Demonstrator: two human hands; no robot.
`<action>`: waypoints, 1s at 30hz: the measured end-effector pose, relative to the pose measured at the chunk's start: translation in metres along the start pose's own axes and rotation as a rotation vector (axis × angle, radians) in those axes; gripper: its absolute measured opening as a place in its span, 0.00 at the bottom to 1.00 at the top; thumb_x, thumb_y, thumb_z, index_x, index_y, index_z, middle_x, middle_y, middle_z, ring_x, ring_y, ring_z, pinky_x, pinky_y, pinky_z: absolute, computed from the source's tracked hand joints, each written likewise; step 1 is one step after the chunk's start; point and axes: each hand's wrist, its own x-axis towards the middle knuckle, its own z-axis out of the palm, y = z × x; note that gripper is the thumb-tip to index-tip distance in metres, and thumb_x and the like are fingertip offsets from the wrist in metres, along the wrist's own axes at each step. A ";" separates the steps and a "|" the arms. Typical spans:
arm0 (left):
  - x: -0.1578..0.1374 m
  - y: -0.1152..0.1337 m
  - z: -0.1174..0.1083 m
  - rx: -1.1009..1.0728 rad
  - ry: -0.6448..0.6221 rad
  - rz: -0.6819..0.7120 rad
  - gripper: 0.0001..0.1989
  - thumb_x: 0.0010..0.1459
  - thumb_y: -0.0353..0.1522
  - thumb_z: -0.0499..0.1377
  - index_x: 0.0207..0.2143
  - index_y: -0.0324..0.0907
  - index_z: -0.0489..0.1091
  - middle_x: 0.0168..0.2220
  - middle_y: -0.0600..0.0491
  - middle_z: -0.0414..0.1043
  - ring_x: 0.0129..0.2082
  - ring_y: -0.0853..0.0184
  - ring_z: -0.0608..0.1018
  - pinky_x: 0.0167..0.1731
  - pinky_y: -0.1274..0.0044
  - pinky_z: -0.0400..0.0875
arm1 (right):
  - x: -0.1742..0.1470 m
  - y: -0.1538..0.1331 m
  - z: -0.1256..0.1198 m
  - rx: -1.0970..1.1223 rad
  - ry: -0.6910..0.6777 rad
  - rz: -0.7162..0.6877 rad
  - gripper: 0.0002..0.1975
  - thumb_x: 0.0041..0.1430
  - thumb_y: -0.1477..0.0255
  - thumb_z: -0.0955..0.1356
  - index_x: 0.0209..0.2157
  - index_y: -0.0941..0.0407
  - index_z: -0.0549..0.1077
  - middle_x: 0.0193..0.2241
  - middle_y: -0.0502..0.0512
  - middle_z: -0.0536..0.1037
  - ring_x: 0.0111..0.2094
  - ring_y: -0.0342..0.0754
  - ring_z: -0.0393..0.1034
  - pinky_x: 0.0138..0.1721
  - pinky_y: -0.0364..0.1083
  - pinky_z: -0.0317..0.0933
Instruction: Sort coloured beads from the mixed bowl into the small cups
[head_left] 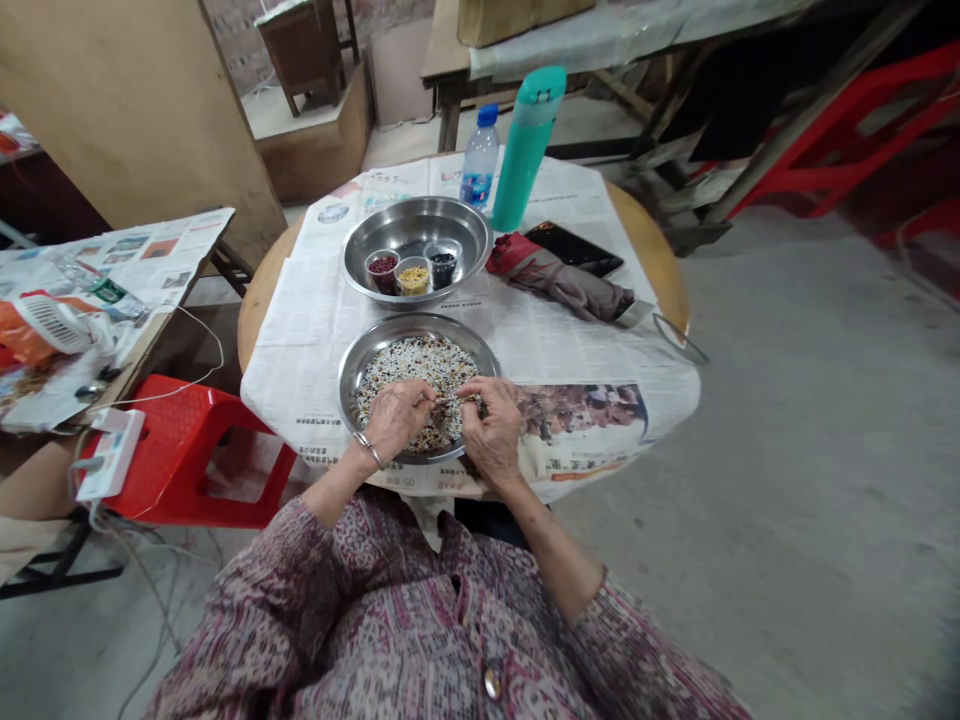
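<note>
My left hand [399, 415], a bracelet on its wrist, is over the near steel basin [345, 365], thumb and forefinger pinched together. My right hand [493, 428] is over the basin's right side, its fingers curled and fingertips close together. Whatever either pinch holds is too small to make out. Mixed white, dark and yellow grains [424, 360] spread across the basin's bottom, just beneath my fingers. Behind it, a second steel basin [397, 222] holds three clear cups: one of dark red beans [383, 268], one of yellow kernels [413, 279], one of black beans [442, 266].
Newspaper [300, 330] covers the round table. Toward its back stand a water bottle [480, 160] and a teal bottle [529, 150]. A folded umbrella [562, 280] and a dark phone [576, 248] lie at right. A red stool [195, 450] with a power strip [112, 455] is left.
</note>
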 end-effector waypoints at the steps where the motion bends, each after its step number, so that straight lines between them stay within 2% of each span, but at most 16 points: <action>1: -0.001 -0.002 -0.001 -0.024 0.008 -0.024 0.06 0.58 0.29 0.60 0.35 0.43 0.77 0.26 0.55 0.73 0.29 0.68 0.72 0.35 0.77 0.65 | 0.000 0.000 0.000 -0.002 -0.001 -0.001 0.12 0.51 0.82 0.62 0.30 0.52 0.72 0.32 0.52 0.76 0.41 0.50 0.70 0.47 0.52 0.63; 5: -0.003 -0.008 -0.007 -0.043 0.068 -0.094 0.04 0.56 0.30 0.61 0.32 0.43 0.77 0.22 0.58 0.67 0.25 0.70 0.68 0.31 0.78 0.61 | 0.000 -0.001 -0.002 -0.017 -0.013 -0.003 0.11 0.52 0.82 0.62 0.31 0.53 0.72 0.33 0.52 0.76 0.42 0.51 0.69 0.47 0.52 0.63; 13: -0.004 -0.012 -0.014 -0.183 0.093 -0.093 0.06 0.56 0.31 0.61 0.32 0.41 0.78 0.18 0.59 0.63 0.23 0.71 0.65 0.28 0.78 0.58 | 0.000 -0.002 -0.001 -0.034 -0.007 -0.010 0.12 0.52 0.82 0.62 0.30 0.53 0.72 0.33 0.52 0.77 0.42 0.50 0.70 0.47 0.52 0.63; 16: -0.004 -0.015 -0.016 -0.209 0.098 -0.108 0.07 0.57 0.31 0.60 0.32 0.41 0.79 0.20 0.58 0.68 0.24 0.71 0.67 0.29 0.78 0.59 | 0.000 -0.002 -0.001 -0.029 -0.010 -0.008 0.12 0.52 0.82 0.62 0.30 0.53 0.72 0.33 0.52 0.77 0.42 0.50 0.70 0.47 0.52 0.62; 19: -0.003 -0.018 -0.015 -0.199 0.141 -0.102 0.07 0.58 0.30 0.60 0.34 0.41 0.79 0.28 0.54 0.76 0.29 0.69 0.72 0.34 0.77 0.63 | 0.000 -0.001 -0.001 -0.035 -0.011 -0.006 0.11 0.52 0.82 0.62 0.30 0.53 0.72 0.33 0.52 0.77 0.42 0.51 0.70 0.47 0.52 0.62; 22: -0.003 -0.019 -0.016 -0.238 0.174 -0.093 0.07 0.58 0.29 0.59 0.33 0.41 0.79 0.33 0.52 0.78 0.33 0.68 0.74 0.39 0.76 0.65 | 0.000 0.000 -0.001 -0.033 -0.016 0.011 0.11 0.52 0.82 0.62 0.30 0.53 0.72 0.33 0.52 0.77 0.42 0.51 0.69 0.48 0.53 0.62; 25: -0.003 -0.017 -0.019 -0.487 0.081 -0.160 0.09 0.58 0.34 0.61 0.33 0.40 0.79 0.28 0.53 0.74 0.28 0.71 0.70 0.31 0.78 0.64 | -0.001 0.000 0.000 -0.027 -0.021 0.023 0.11 0.52 0.81 0.62 0.30 0.53 0.73 0.33 0.52 0.76 0.41 0.51 0.69 0.48 0.53 0.62; 27: -0.004 -0.016 -0.022 -0.737 -0.041 -0.258 0.12 0.57 0.38 0.61 0.36 0.39 0.79 0.24 0.55 0.69 0.22 0.74 0.63 0.23 0.79 0.57 | -0.001 0.000 0.000 -0.030 -0.019 0.020 0.11 0.52 0.81 0.62 0.30 0.53 0.72 0.33 0.52 0.76 0.41 0.51 0.69 0.48 0.53 0.62; 30: -0.004 -0.016 -0.025 -0.989 -0.146 -0.363 0.15 0.56 0.40 0.62 0.38 0.37 0.78 0.23 0.57 0.64 0.18 0.77 0.54 0.19 0.79 0.46 | 0.000 -0.001 0.000 -0.037 -0.009 0.009 0.11 0.52 0.81 0.62 0.30 0.53 0.72 0.33 0.52 0.77 0.41 0.51 0.69 0.47 0.53 0.63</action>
